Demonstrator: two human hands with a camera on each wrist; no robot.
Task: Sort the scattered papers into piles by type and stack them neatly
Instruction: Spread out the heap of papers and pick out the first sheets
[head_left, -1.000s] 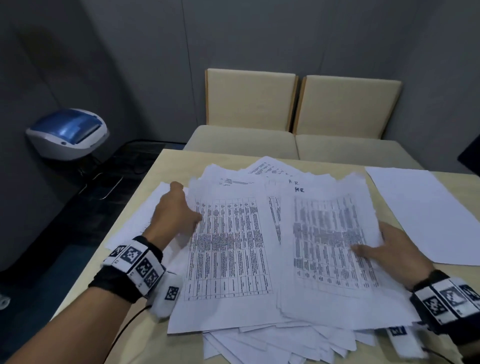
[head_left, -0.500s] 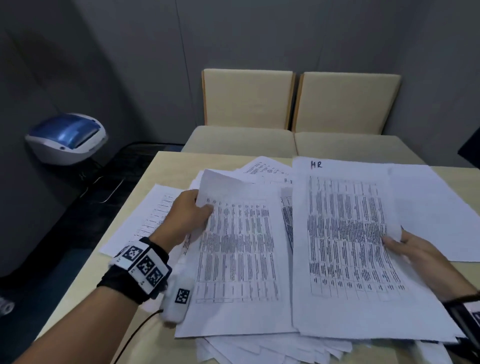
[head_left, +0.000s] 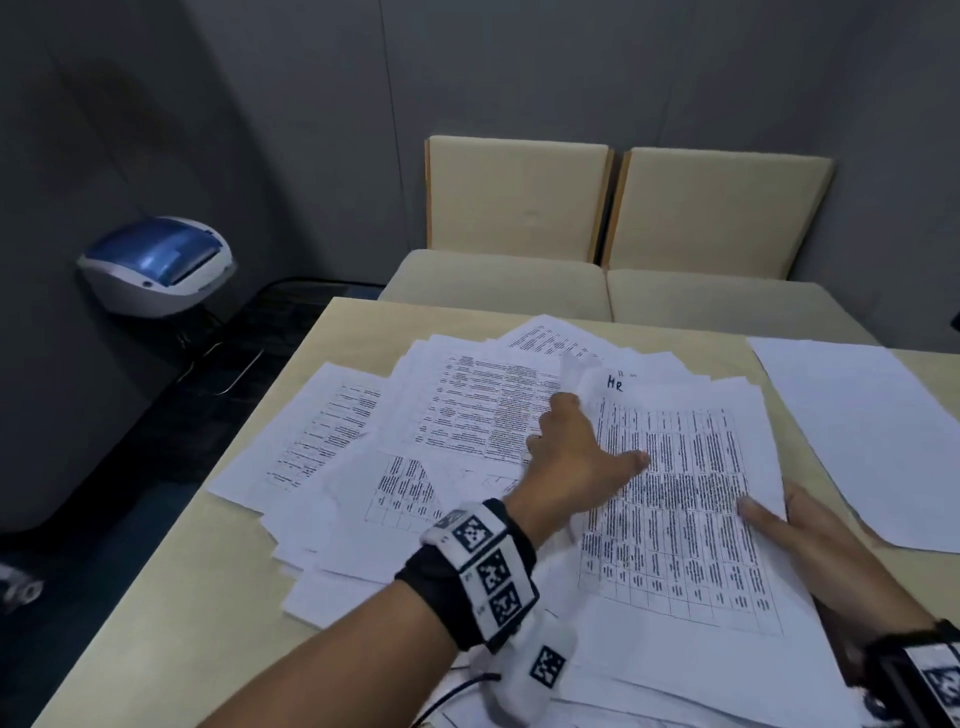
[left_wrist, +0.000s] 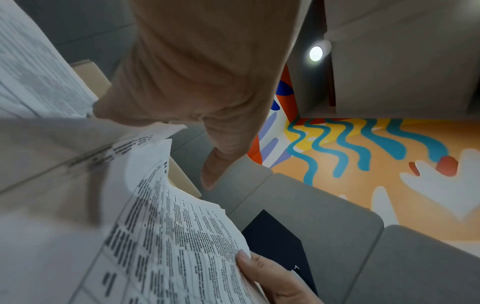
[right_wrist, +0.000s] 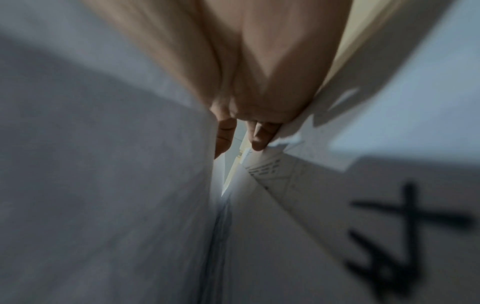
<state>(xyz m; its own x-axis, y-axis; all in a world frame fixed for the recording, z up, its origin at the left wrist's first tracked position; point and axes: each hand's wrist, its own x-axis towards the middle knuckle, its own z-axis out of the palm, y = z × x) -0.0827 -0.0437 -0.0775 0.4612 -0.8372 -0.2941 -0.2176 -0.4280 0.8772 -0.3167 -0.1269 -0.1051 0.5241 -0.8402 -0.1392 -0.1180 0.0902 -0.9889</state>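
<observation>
Left hand (head_left: 574, 457): reaches across the heap, fingers curled under the upper left edge of the "HR" table sheet (head_left: 680, 499), thumb lying on its face; grips that sheet.
Right hand (head_left: 810, 540): thumb on top of the same sheet's right edge, fingers tucked beneath; a pinch hold.
HR sheet: held by both hands, slightly lifted, over the right part of the heap.
Scattered papers (head_left: 467, 415): fanned and overlapping, centre of table (head_left: 156, 597); mixed table and text pages.
Blank-side pile (head_left: 857, 431): right of the heap, apart from it.
Step (judged): early sorting; one sheet being separated.
Next move (judged): lift clear without dragging lower pages, place on matching pile, edges squared.
</observation>
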